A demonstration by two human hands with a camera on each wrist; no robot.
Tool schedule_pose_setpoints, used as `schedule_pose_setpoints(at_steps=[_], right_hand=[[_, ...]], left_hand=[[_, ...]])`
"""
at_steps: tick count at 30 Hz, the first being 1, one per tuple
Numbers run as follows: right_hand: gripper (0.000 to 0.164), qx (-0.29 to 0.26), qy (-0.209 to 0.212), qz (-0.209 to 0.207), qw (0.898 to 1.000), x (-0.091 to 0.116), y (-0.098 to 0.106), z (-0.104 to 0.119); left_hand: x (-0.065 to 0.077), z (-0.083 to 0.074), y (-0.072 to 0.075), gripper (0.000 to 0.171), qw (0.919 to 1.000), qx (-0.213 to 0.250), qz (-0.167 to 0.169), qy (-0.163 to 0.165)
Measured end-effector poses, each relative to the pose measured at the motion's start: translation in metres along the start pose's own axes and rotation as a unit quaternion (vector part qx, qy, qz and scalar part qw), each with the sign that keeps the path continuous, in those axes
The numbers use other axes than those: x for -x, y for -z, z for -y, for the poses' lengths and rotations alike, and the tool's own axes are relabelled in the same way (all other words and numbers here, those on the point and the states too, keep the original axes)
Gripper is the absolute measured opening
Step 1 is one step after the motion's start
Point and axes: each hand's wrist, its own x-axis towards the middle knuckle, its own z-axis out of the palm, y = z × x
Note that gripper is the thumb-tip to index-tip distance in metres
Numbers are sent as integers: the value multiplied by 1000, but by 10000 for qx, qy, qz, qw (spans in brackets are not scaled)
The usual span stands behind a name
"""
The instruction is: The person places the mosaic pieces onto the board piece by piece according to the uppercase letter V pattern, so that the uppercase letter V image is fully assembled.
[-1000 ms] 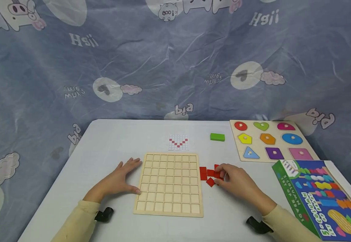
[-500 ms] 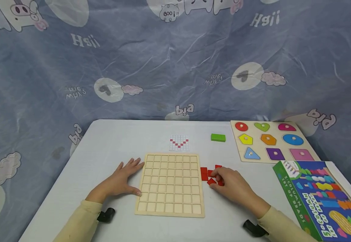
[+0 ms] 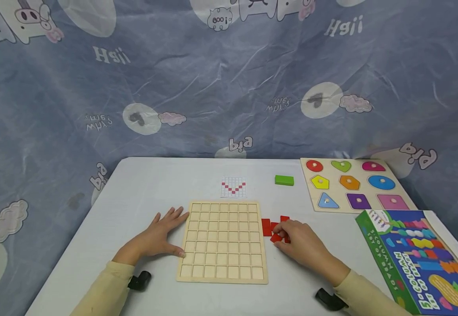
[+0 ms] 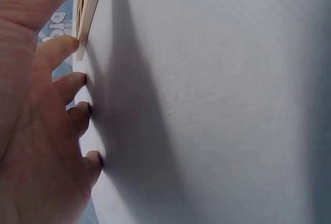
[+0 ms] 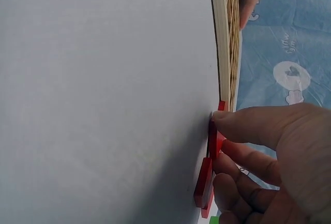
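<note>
A wooden grid board [image 3: 225, 241] lies flat on the table, its squares bare. At its left edge rests my left hand [image 3: 154, 237], fingers spread, thumb and index touching the rim; the left wrist view shows these fingers [image 4: 64, 48] by the board's side. Beyond the right edge, my right hand [image 3: 305, 245] pinches a red square tile [image 3: 275, 238] between thumb and index finger, the tile still low at the table. Several other red tiles [image 3: 266, 227] lie around it, some partly hidden under the hand. In the right wrist view, another red tile [image 5: 204, 182] sits beside the fingers.
A small pattern card [image 3: 234, 187] with a red V lies behind the board. To its right is a green block [image 3: 284, 180]. A shape puzzle board [image 3: 333, 204] and a colourful box [image 3: 422, 259] occupy the right side. A printed cloth [image 3: 213, 79] hangs behind.
My right hand has moved slightly left, from the tiles at the right to the tilted front tile, which it has turned a little. My left hand has stayed at the board's edge.
</note>
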Motion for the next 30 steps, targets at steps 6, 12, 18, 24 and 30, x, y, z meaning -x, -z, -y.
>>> schedule_pose_setpoints(at_steps=[6,12,18,24,30], right_hand=[[26,-61,-7,67,10000,0,-1,0],[24,-223,45,111,9997,0,0,0],[29,-397,-14,371,9985,-1,4,-2],[29,-421,92,512,9978,-2,5,-3],[27,-495,181,568,9970,-3,5,-3]], left_hand=[[-1,1,0,116,10000,-64,66,18],[-1,2,0,115,9999,35,127,23],[-1,1,2,115,9999,82,130,39],[-3,1,0,117,9999,86,62,58],[-3,-1,1,118,9999,40,82,79]])
